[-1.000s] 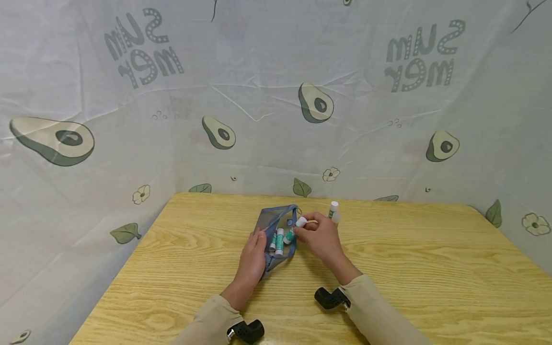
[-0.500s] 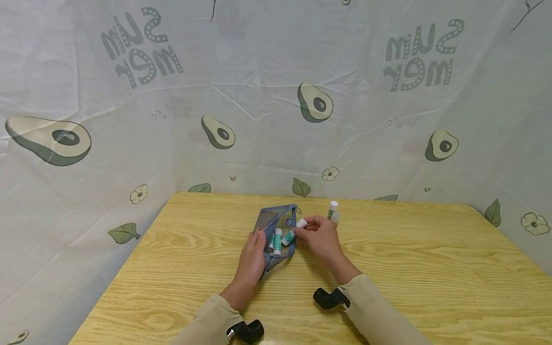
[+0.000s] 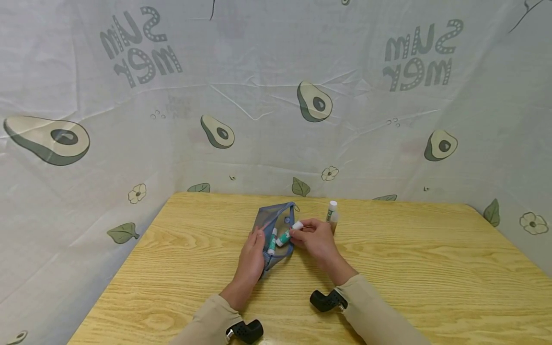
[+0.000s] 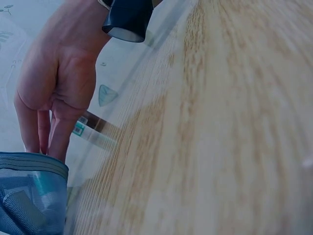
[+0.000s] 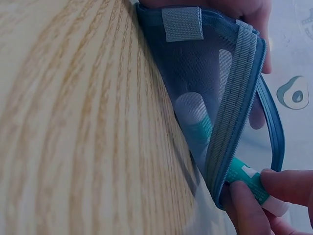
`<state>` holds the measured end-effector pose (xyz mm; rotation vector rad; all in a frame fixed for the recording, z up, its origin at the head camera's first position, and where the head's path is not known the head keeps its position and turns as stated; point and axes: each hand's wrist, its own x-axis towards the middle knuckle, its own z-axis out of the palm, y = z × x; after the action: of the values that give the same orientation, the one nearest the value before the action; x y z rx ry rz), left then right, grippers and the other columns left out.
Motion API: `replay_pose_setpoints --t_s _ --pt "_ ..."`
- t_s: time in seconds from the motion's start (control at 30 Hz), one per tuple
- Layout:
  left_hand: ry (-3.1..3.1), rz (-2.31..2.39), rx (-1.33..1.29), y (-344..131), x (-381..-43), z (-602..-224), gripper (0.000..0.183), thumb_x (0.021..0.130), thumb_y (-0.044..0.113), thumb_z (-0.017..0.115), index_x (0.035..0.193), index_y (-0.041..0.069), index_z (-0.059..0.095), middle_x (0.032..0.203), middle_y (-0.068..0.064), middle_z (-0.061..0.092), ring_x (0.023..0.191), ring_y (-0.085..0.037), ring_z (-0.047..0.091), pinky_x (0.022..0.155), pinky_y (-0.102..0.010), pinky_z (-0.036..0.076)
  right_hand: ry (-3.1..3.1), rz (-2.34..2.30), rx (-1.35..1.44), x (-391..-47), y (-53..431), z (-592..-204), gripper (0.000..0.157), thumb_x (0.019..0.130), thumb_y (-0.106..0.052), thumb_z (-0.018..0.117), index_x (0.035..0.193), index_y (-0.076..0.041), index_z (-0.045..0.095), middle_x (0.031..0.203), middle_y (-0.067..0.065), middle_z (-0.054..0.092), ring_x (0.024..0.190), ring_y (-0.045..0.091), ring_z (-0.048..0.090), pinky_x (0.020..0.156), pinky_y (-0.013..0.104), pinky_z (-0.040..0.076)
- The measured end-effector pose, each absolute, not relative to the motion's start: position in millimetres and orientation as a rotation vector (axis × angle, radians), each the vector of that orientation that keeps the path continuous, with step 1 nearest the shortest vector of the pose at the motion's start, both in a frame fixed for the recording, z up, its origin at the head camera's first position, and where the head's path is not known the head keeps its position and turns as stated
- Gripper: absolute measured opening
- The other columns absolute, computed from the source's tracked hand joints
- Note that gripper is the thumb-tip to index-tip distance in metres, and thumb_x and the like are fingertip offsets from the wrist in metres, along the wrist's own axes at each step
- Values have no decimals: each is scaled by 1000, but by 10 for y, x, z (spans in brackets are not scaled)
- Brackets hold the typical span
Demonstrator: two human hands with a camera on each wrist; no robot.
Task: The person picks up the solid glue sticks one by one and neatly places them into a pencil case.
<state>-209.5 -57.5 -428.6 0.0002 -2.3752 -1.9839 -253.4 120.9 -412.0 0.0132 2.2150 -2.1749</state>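
My left hand point(image 3: 251, 254) grips the near left side of a blue mesh zip pouch point(image 3: 264, 218), its mouth spread toward the right. Inside, against the mesh, lies a white and green glue stick point(image 3: 272, 242). My right hand point(image 3: 318, 242) pinches another glue stick point(image 3: 285, 235) by its white end, tilted, with its lower part within the pouch mouth. The right wrist view has thumb and fingertips around this stick point(image 5: 247, 178) beside the zipper, and a stick point(image 5: 195, 115) showing through the mesh. In the left wrist view, right-hand fingers point(image 4: 49, 134) reach into the pouch.
An upright glue stick point(image 3: 331, 209) stands on the wooden table point(image 3: 409, 249) beyond my right hand, with another whitish-topped item point(image 3: 334, 218) close by, partly hidden. A printed cloth point(image 3: 258, 158) hangs behind the table. A black wrist device point(image 3: 327, 300) sits at the right sleeve.
My right hand has moved slightly left and down, bringing the pinched glue stick deeper into the pouch mouth. The sticks inside have shifted, and only one shows clearly there now. My left hand stays nearly still.
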Motion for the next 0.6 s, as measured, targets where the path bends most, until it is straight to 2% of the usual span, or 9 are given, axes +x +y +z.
replay_pose_setpoints --t_s 0.27,0.47,0.6 --pt "-2362 -2002 -24 -584 -2103 -4294 59 118 37 28 162 -1 39 176 -24 17 165 -48 4 133 -67 7 2151 -2197 4 -2511 1150 -4151 33 99 8 67 130 15 60 109 21 74 90 13 75 85 29 66" --pt "-2336 -2053 -14 -580 -2100 -4285 62 118 38 28 164 -3 32 177 -25 12 165 -48 2 133 -66 7 2118 -2191 -7 -2476 1092 -4164 34 99 7 68 131 16 60 106 21 75 89 13 76 84 29 66" --pt "-2318 -2060 -31 -581 -2098 -4282 58 118 38 27 162 3 43 177 -24 13 165 -48 1 133 -67 6 2134 -2174 -1 -2472 1073 -4180 35 98 7 69 132 15 63 105 22 77 89 15 78 84 31 66"
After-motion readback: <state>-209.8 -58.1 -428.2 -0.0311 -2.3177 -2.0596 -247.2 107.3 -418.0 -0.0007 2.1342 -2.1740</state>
